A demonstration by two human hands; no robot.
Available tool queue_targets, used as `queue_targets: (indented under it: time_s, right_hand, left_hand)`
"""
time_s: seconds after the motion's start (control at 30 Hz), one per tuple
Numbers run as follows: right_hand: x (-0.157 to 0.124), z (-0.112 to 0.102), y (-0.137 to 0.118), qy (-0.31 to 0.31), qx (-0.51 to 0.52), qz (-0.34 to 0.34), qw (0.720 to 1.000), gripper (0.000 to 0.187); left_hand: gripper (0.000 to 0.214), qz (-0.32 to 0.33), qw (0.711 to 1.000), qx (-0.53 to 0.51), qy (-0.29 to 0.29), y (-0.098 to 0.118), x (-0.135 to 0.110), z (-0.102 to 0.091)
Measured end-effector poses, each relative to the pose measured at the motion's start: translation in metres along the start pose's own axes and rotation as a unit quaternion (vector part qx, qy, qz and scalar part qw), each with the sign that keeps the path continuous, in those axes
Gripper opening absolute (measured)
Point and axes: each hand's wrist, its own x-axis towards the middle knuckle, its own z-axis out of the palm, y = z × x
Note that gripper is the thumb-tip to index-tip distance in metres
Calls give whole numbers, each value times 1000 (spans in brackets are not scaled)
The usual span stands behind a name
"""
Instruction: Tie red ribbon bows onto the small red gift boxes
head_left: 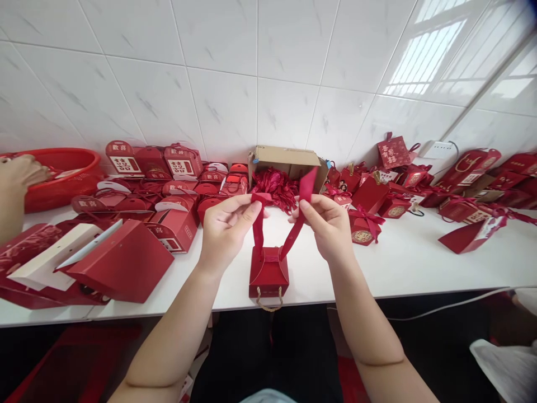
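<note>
A small dark red gift box with a twisted rope handle stands near the table's front edge, between my forearms. A red ribbon runs through its top, and both ends rise from it in a V. My left hand pinches the left end between thumb and fingers. My right hand pinches the other end, whose tip sticks up above the fingers. Behind my hands, a heap of loose red ribbons spills from an open cardboard box.
Many red gift boxes crowd the left side, with larger ones in front. More boxes stand at right, near a white power strip. At far left another person's hand is over a red basin. A tiled wall closes the back.
</note>
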Motion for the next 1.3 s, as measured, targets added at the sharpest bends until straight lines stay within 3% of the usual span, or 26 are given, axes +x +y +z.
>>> queue_targets:
  time_s: [0.1,0.27,0.33,0.5,0.57,0.67,0.77,0.97,1.07,1.17,1.23,1.3]
  right_hand:
    - [3,4,2,-29,-30,26,999,23]
    - [-3,8,-2,-130,-56,-4,990,16]
    - [-7,9,-3,-167,-39,-7,985,20]
    - [-6,6,6,-146,-50,-42,987,16]
    - [-2,2,11,-168,-77,-71,980,16]
    - [2,-6,15,-231,-137,-144,953,16]
    - [6,-12,15,-283,-221,-216,908,20]
    - [10,-15,15,-270,-360,-330,829,24]
    - [8,-14,18,-251,-369,-344,826,23]
    - [3,-14,22,-201,-346,-341,851,25]
    - [-4,-13,24,-133,-320,-331,878,27]
    - [-13,-15,27,-56,-304,-307,900,25]
  left_hand:
    - [42,-37,998,16,-42,4,-1,3]
    - [71,-74,990,58,-104,5,-1,4]
    - [74,-86,986,68,-128,4,-1,3]
    - [72,-127,974,46,-180,3,-1,-2]
    - [65,-151,970,1,-189,0,0,-4]
    - [48,-195,963,-58,-176,-5,5,-9]
    - [37,-242,954,-88,-153,-9,9,-11]
    - [32,-271,944,-121,-142,-12,11,-13]
    - [30,-230,958,-82,-150,-12,6,-13]
    - [37,-79,987,78,-120,-11,0,-13]
    - [40,67,972,215,-66,-11,-2,-15]
    - [39,188,930,315,-22,-14,-2,-21]
